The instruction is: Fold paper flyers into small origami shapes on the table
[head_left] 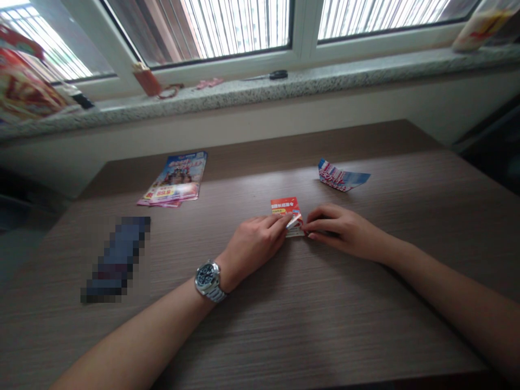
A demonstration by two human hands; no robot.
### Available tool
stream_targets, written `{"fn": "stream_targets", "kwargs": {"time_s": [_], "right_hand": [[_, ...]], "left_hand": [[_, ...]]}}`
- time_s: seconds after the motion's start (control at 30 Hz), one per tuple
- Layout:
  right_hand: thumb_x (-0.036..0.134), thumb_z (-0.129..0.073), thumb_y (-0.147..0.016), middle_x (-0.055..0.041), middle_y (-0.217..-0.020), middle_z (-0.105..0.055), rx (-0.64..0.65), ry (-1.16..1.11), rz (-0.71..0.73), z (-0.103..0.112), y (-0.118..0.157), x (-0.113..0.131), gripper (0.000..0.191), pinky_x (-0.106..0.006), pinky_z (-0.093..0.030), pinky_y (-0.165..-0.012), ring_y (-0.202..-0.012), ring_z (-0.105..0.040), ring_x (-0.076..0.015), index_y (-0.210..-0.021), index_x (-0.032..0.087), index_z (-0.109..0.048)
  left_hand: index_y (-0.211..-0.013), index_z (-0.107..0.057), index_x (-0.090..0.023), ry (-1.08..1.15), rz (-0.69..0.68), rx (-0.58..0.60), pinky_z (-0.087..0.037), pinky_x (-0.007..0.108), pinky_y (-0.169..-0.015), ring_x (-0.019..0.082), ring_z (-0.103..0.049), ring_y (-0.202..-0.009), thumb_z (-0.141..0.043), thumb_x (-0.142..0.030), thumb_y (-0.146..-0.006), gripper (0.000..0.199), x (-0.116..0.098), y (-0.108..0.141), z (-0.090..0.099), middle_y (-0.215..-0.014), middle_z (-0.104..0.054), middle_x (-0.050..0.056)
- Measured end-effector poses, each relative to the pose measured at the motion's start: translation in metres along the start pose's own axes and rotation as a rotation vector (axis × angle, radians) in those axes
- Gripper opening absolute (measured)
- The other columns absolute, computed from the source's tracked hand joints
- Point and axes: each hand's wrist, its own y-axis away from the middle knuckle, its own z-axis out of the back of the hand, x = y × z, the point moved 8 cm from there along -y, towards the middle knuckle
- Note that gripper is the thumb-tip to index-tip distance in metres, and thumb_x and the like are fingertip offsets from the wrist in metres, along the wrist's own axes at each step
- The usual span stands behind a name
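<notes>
A small red-and-white printed leaflet (285, 203) lies on the wooden table, with a pale flap folded up at its right side. My left hand (264, 235), a metal watch (207, 278) on its wrist, presses the leaflet down with its fingers together over the lower left part. At the lower right corner, my right hand (339, 230) pinches the paper's edge between thumb and fingertips. Part of the leaflet is hidden under the left fingers. Just beyond my right hand, a folded blue-and-red paper (341, 177) stands partly raised off the table.
A stack of colourful flyers (176, 179) lies at the back left of the table (252, 330). Nearer on the left is a dark pixelated object (117, 260). Scissors (278, 75), a reddish holder (147, 80) and bags rest on the stone windowsill (227, 93).
</notes>
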Motion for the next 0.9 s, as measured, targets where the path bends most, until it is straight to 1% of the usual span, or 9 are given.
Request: {"fn": "stream_targets", "kwargs": {"time_s": [0.17,0.27,0.33,0.43,0.57,0.63,0.7,0.8,0.9], "right_hand": [[0.027,-0.060,-0.098,-0.0097,-0.111,-0.070,0.031,0.017,0.004,-0.004,0.001,-0.001,0.021,-0.037,-0.055,-0.089,-0.102,-0.067,-0.0222,-0.114,0.025,-0.075],[0.026,-0.061,-0.098,-0.0103,-0.115,-0.070,0.009,0.022,0.014,-0.002,0.001,0.000,0.021,-0.038,-0.055,-0.091,-0.106,-0.067,-0.0231,-0.113,0.026,-0.076],[0.026,-0.061,-0.098,-0.0105,-0.119,-0.069,0.007,0.029,0.012,-0.001,0.001,0.000,0.022,-0.039,-0.055,-0.092,-0.109,-0.066,-0.0237,-0.114,0.027,-0.076],[0.026,-0.060,-0.099,-0.0104,-0.123,-0.068,0.032,0.048,-0.004,-0.003,0.002,-0.002,0.024,-0.039,-0.055,-0.094,-0.111,-0.066,-0.0238,-0.117,0.027,-0.075],[0.025,-0.059,-0.099,-0.0109,-0.129,-0.068,0.032,0.045,-0.003,-0.002,0.003,-0.003,0.023,-0.041,-0.054,-0.099,-0.117,-0.065,-0.0246,-0.115,0.025,-0.076],[0.024,-0.059,-0.100,-0.0104,-0.133,-0.068,0.029,0.032,0.007,-0.002,0.003,-0.003,0.023,-0.041,-0.053,-0.102,-0.121,-0.065,-0.0247,-0.115,0.025,-0.075],[0.024,-0.058,-0.100,-0.0093,-0.136,-0.067,0.030,0.019,0.011,-0.002,0.003,-0.002,0.023,-0.041,-0.053,-0.104,-0.124,-0.064,-0.0242,-0.115,0.025,-0.075],[0.023,-0.057,-0.100,-0.0078,-0.139,-0.067,0.027,0.004,0.009,-0.002,0.004,-0.002,0.022,-0.040,-0.051,-0.109,-0.126,-0.064,-0.0235,-0.113,0.024,-0.075],[0.024,-0.057,-0.100,-0.0073,-0.136,-0.069,0.036,-0.002,0.004,-0.003,0.004,-0.003,0.022,-0.040,-0.048,-0.112,-0.126,-0.065,-0.0228,-0.113,0.024,-0.075]], "left_hand": [[-0.154,-0.037,-0.021,-0.006,0.015,0.030,-0.059,0.031,-0.087,0.020,-0.072,-0.102,-0.049,-0.020,-0.103,0.053,0.002,0.001,-0.002,-0.130,-0.069,0.009],[-0.155,-0.037,-0.029,-0.032,-0.005,0.032,-0.060,0.031,-0.084,0.019,-0.072,-0.098,-0.051,-0.016,-0.100,0.058,0.001,0.001,-0.001,-0.137,-0.063,0.008],[-0.149,-0.046,-0.029,-0.036,-0.022,0.035,-0.060,0.034,-0.084,0.020,-0.071,-0.100,-0.052,-0.015,-0.098,0.053,0.001,0.001,-0.001,-0.144,-0.057,0.009],[-0.136,-0.058,-0.022,0.017,-0.026,0.002,-0.060,0.038,-0.093,0.024,-0.067,-0.113,-0.053,-0.012,-0.095,0.043,0.001,0.001,0.004,-0.149,-0.050,0.012],[-0.120,-0.063,-0.017,0.035,0.020,-0.122,-0.054,0.043,-0.106,0.028,-0.056,-0.130,-0.056,-0.019,-0.097,0.024,0.005,0.001,0.017,-0.150,-0.047,0.015],[-0.112,-0.065,-0.017,-0.007,0.053,-0.166,-0.050,0.046,-0.110,0.030,-0.052,-0.135,-0.057,-0.023,-0.098,0.017,0.008,0.001,0.022,-0.151,-0.046,0.015],[-0.106,-0.066,-0.018,-0.069,0.079,-0.199,-0.045,0.050,-0.115,0.031,-0.048,-0.139,-0.058,-0.023,-0.097,0.012,0.010,0.001,0.027,-0.152,-0.046,0.015],[-0.103,-0.066,-0.019,-0.151,0.115,-0.217,-0.033,0.057,-0.121,0.031,-0.043,-0.143,-0.060,-0.021,-0.096,0.010,0.012,0.001,0.030,-0.153,-0.047,0.013],[-0.107,-0.067,-0.021,-0.190,0.134,-0.182,-0.028,0.059,-0.124,0.030,-0.041,-0.145,-0.060,-0.020,-0.096,0.013,0.014,0.001,0.027,-0.154,-0.047,0.012]]}}
